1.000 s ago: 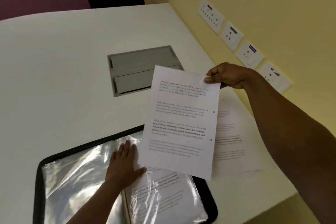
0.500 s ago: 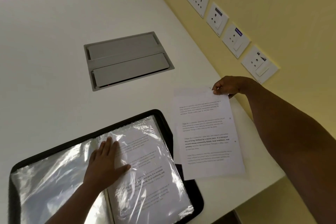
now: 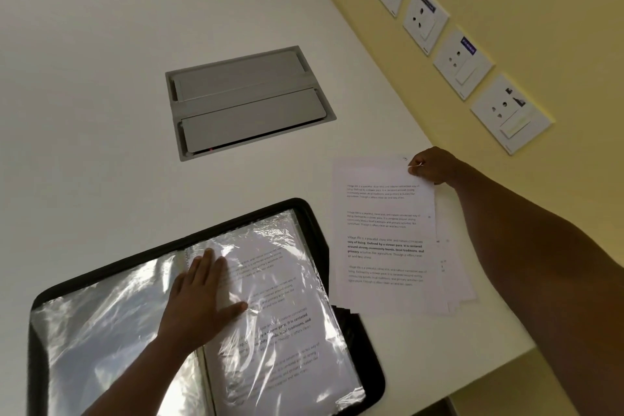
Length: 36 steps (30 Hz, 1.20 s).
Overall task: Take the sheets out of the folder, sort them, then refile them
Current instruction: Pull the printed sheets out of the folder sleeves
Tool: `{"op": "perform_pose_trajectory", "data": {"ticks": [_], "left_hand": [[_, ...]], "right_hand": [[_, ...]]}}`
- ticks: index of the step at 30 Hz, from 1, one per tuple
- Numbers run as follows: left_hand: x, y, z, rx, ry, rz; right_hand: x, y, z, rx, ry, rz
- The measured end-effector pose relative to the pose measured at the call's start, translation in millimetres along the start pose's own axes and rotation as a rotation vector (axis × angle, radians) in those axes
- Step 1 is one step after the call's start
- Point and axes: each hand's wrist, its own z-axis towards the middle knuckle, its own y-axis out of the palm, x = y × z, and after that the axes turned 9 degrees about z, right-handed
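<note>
Here the black folder (image 3: 351, 344) lies open on the white table (image 3: 101, 94), and everything else can be placed from it. Its clear plastic sleeves are spread to both sides of the spine: the left sleeve (image 3: 101, 341) looks empty, though glare on the plastic makes that hard to confirm, while the right sleeve (image 3: 287, 297) holds a printed sheet whose paragraphs show through the film. The left hand (image 3: 202, 300) rests flat on the folder just right of the spine, fingers straight and together, thumb spread, pressing the right sleeve down. Just beside the folder's right edge lies a loose stack of sheets (image 3: 385, 240), its near-left corner overlapping the folder's rim. The right hand (image 3: 430, 167) pinches the top sheet's far right corner between thumb and curled fingers. That sheet carries four short paragraphs; the third, partly in bold, reads "Village life is a peaceful, slow..." and "Defined by a slower pace. It is centered around strong community bonds, local traditions"; the rest is too small to read. Beyond the folder a grey cable hatch (image 3: 250, 101) with two flaps is set into the table. Far right of it, four white socket plates (image 3: 462, 61) line the yellow wall, some with dark labels I cannot read.
</note>
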Motion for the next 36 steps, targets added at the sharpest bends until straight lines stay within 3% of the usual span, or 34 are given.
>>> {"op": "perform_pose_trajectory", "data": {"ticks": [4,7,13,17,22,27,36], "left_hand": [[0,0,0,-0.002,-0.002,-0.007],[0,0,0,0.002,-0.002,-0.009],[2,0,-1,0.004,-0.013,-0.017],[6,-6,-4,0.004,-0.029,-0.015],[13,1,-17,0.101,-0.066,-0.092],[11,19,-38,0.094,-0.076,-0.097],[5,23,-57,0.059,-0.065,-0.121]], "right_hand": [[7,7,5,0.079,0.067,-0.020],[1,20,-1,0.247,0.111,-0.012],[-50,77,-44,0.430,-0.198,0.211],[-89,132,-102,0.344,-0.316,0.363],[-100,198,-165,0.021,-0.174,0.262],[-105,230,-195,0.095,-0.118,0.114],[-111,238,-200,0.183,-0.110,0.120]]}}
